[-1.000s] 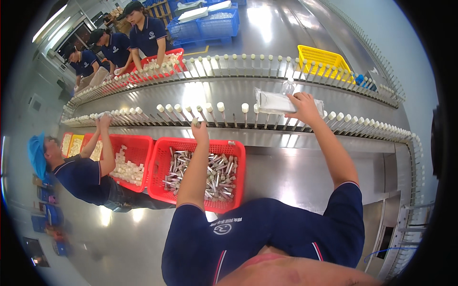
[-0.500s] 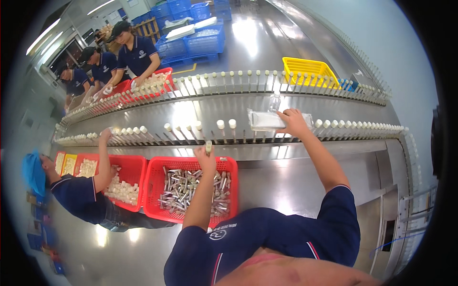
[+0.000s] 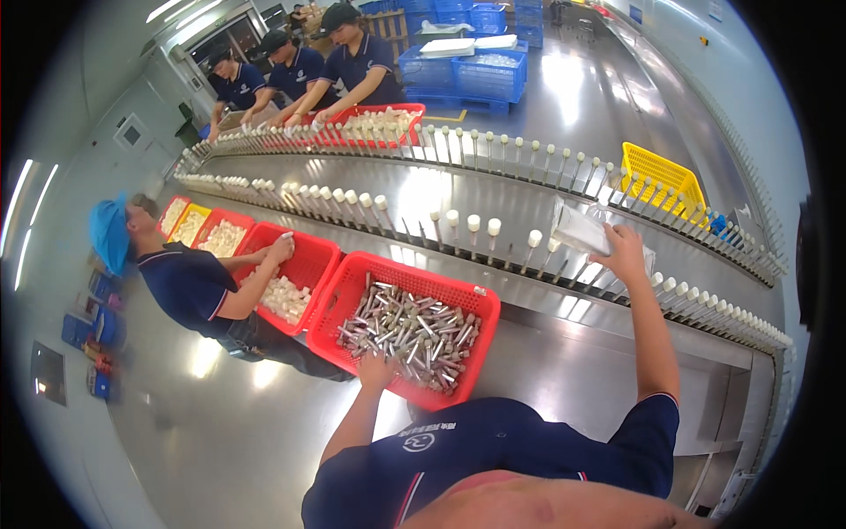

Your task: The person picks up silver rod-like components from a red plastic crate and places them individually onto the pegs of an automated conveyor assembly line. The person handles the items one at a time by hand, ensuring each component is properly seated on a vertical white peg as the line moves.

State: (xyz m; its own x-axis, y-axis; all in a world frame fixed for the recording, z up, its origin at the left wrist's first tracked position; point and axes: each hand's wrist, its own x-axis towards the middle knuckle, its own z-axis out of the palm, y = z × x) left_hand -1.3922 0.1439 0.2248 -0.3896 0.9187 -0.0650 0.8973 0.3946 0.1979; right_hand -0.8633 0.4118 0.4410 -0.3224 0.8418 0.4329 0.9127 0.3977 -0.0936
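Observation:
My left hand (image 3: 377, 368) is at the near side of a red basket (image 3: 487, 339), its fingertips down against a heap of silvery tubes with pale greenish ends (image 3: 414, 331). Whether those fingers pinch a tube is hidden. Farther right, my right hand (image 3: 626, 251) grips a flat white packet in clear wrapping (image 3: 582, 229), held over the near row of upright pins. White caps (image 3: 535, 238) top many of these pins, and some pins beside the packet are hidden by it.
On the left, a co-worker in a blue cap (image 3: 109, 234) handles something above a red basket of white caps (image 3: 286, 300). Several co-workers stand behind the far pin row (image 3: 476, 145). A yellow basket (image 3: 665, 181) sits beyond that row, and blue crates (image 3: 489, 79) are stacked farther back.
My left hand has dropped from the pin row to the basket of tubes; the pale-ended piece it held no longer shows in it. My right hand still grips the packet. The view has turned left.

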